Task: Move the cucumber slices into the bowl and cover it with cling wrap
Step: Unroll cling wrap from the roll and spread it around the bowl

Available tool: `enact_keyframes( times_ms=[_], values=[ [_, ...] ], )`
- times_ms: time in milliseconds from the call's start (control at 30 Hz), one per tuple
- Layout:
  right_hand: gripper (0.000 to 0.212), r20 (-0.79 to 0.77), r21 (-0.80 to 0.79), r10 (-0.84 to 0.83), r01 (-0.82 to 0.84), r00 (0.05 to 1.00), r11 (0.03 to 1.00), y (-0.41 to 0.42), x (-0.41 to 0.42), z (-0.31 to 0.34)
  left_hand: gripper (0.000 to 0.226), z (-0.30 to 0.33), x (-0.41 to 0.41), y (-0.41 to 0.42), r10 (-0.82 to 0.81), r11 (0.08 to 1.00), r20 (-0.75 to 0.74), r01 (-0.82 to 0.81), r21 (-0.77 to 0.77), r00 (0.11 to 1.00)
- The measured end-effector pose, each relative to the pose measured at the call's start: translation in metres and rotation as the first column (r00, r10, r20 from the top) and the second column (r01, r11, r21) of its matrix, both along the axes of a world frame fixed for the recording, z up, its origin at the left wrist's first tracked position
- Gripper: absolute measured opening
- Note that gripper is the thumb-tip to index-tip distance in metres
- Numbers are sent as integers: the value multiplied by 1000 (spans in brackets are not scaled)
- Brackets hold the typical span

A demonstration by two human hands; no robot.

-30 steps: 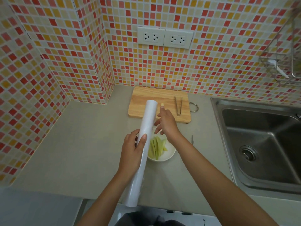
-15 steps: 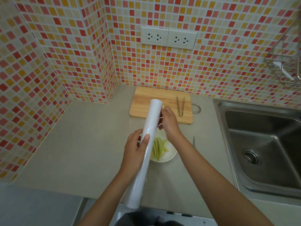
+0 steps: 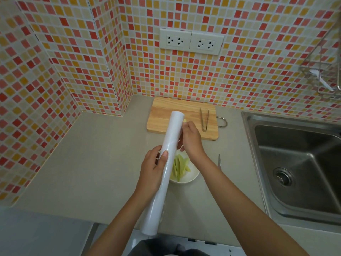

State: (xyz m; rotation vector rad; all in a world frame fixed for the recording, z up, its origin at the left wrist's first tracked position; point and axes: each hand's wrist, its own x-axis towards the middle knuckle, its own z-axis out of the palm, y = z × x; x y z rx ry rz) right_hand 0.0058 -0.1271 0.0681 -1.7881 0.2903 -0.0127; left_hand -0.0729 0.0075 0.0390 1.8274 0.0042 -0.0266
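Observation:
A long white roll of cling wrap (image 3: pixel 164 174) is held lengthwise above the counter, its far end over the cutting board. My left hand (image 3: pixel 154 170) grips the roll at its middle. My right hand (image 3: pixel 191 138) touches the roll's right side near the far end, fingers pinched at the film edge. Under the roll and my hands sits a small white bowl (image 3: pixel 191 177) holding pale green cucumber slices (image 3: pixel 180 166); the bowl's left half is hidden.
A wooden cutting board (image 3: pixel 171 111) with metal tongs (image 3: pixel 204 119) lies against the tiled back wall. A thin knife (image 3: pixel 219 161) lies right of the bowl. A steel sink (image 3: pixel 295 163) fills the right side. Tiled walls close off the left and back.
My right hand moved from beside the roll onto its side near the far end. The roll stays gripped by my left hand.

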Motion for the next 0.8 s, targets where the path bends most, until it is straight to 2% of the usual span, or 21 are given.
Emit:
enact_keyframes(
  times_ms=[100,167,233,300,500,800],
  values=[
    [28,59,-109,21,-14,998,994,0,1,4,22,-2,0,2,-5,999,-23,4,-33,1000],
    [28,85,-195,40,-23,996,981,-2,1,5,26,-1,1,5,-18,998,-36,16,-59,999],
    [26,97,-187,46,-27,994,982,-6,-2,5,33,1,3,6,-23,996,-46,19,-81,999],
    [29,71,-136,39,-29,997,990,-4,-7,3,28,2,3,5,-17,997,-46,13,-80,999],
    [29,85,-278,22,2,996,961,11,-14,-7,9,5,3,-2,9,1000,-10,-9,-20,1000],
    [23,59,-378,10,13,998,926,3,-12,-17,20,-1,8,-3,11,998,-68,-15,-55,998]
  ],
)
